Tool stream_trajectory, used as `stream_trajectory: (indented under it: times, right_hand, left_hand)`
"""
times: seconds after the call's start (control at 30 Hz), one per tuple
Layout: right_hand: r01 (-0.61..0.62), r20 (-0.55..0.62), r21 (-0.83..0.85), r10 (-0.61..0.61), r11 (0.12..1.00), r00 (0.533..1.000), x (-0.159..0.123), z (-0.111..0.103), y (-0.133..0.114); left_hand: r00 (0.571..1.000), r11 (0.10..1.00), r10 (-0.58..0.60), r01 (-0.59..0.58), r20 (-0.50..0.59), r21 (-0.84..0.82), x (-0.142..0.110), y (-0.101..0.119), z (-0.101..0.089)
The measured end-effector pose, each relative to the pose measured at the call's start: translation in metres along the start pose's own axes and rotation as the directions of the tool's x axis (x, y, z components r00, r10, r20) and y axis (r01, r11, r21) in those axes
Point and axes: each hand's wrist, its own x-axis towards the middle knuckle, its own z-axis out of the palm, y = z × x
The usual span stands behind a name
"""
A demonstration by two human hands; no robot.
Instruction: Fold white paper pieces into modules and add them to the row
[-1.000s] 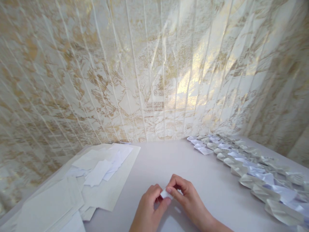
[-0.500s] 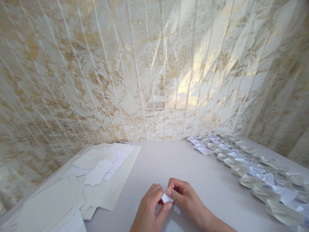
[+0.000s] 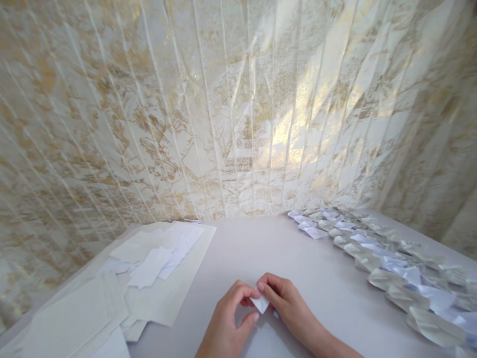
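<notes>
We see the thumb and bent forefinger of the right hand (image 3: 288,303) closed in a pinch on a small folded paper (image 3: 263,305), with the thumb pressed on its upper part. The left hand (image 3: 228,318) is more loosely curled: its forefinger reaches the paper's upper left edge, while its thumb stands apart below, leaving a gap between the two. We cannot tell whether the left hand's other fingers grip the paper from behind. The paper is white, its lower end narrows to a point toward us, and we make out a crease down its face. It sits between the two hands, at the near middle of the pale tabletop (image 3: 246,253).

To the left of the hands, we find a spread of off-white sheets (image 3: 164,303), with smaller white paper pieces (image 3: 151,267) lying loosely over them. A stack of cream paper (image 3: 70,315) fills the near left corner. On the right side, we see rows of folded paper units (image 3: 400,293), some white and some greyish, set close together and running from the far edge toward the near right corner. Behind the table hangs a white curtain (image 3: 208,109) with a gold-brown pattern, glowing brightest right of centre.
</notes>
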Motion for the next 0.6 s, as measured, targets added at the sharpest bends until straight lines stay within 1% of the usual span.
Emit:
stream_trajectory:
  times: [0.13, 0.23, 0.33, 0.47, 0.6]
  right_hand:
    - [0.092, -0.044, -0.041, -0.094, 0.995, 0.995, -0.005, 0.0, -0.004]
    - [0.149, -0.013, -0.083, -0.151, 0.985, 0.989, -0.007, -0.001, -0.007]
    - [0.139, 0.015, -0.098, -0.138, 0.986, 0.99, -0.008, -0.001, -0.009]
    - [0.113, -0.019, -0.061, -0.115, 0.992, 0.993, -0.005, -0.001, -0.009]
    - [0.118, -0.043, -0.025, -0.119, 0.993, 0.992, -0.003, -0.002, -0.005]
  left_hand:
    - [0.994, 0.999, -0.023, 0.017, -0.104, -0.051, 0.003, -0.006, -0.003]
    - [0.986, 0.994, -0.063, 0.047, -0.156, -0.103, 0.005, -0.008, -0.005]
    - [0.985, 0.99, -0.071, 0.05, -0.158, -0.135, 0.005, -0.009, -0.006]
    - [0.987, 0.992, -0.053, 0.035, -0.154, -0.119, 0.004, -0.01, -0.006]
    - [0.986, 0.993, -0.076, 0.062, -0.148, -0.101, 0.006, -0.012, -0.006]
